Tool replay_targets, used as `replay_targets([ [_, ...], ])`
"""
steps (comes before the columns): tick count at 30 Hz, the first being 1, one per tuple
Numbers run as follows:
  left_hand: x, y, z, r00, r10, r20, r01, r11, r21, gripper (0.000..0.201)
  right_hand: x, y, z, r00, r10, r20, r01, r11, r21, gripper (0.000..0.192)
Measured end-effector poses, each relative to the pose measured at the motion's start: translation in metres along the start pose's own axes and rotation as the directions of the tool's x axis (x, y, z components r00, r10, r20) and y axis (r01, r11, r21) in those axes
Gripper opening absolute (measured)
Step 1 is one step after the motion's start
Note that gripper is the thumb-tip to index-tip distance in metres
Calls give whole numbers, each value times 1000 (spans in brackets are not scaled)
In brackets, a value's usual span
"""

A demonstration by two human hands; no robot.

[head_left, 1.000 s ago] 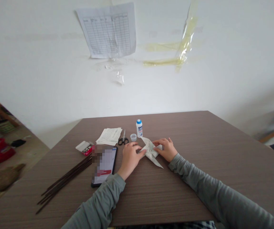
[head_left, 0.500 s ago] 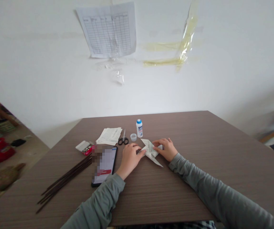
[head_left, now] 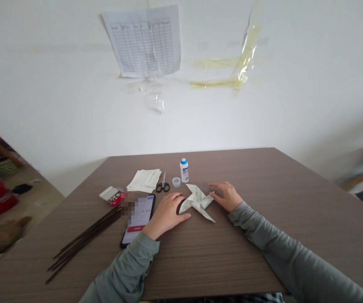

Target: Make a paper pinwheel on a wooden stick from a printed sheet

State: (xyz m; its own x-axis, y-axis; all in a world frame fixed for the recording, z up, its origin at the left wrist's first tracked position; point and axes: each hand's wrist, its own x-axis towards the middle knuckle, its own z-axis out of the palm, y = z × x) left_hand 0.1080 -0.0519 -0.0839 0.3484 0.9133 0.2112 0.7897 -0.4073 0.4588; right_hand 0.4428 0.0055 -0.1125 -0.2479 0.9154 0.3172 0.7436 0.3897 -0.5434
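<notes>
Both hands, left hand and right hand, have just let go of the paper pinwheel, resting open beside it, apparently finished.

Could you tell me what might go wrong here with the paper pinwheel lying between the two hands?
The paper pinwheel lies loose on the table; the left hand touches one blade, and a careless press could crease it. The right hand rests just beside another blade and could bend its tip. Just behind it, the glue bottle stands with a small cap beside it; a knock might spill glue onto the paper.
</notes>
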Motion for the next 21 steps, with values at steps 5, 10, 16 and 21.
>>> replay_targets([
  [5,-2,1,0,1000,-8,0,8,1000,11,49,-1,16,1,992,35,125,-28,998,-63,50],
  [10,-3,3,-1,998,-20,52,18,999,43,52,-1,22,5,990,32,137,-22,997,-76,46],
  [16,-2,7,-6,999,-23,23,23,1000,1,47,-1,25,7,993,18,113,-9,997,-79,41],
  [21,-9,11,-16,998,-56,12,57,997,-50,44,-2,25,8,993,15,117,-4,995,-96,43],
])
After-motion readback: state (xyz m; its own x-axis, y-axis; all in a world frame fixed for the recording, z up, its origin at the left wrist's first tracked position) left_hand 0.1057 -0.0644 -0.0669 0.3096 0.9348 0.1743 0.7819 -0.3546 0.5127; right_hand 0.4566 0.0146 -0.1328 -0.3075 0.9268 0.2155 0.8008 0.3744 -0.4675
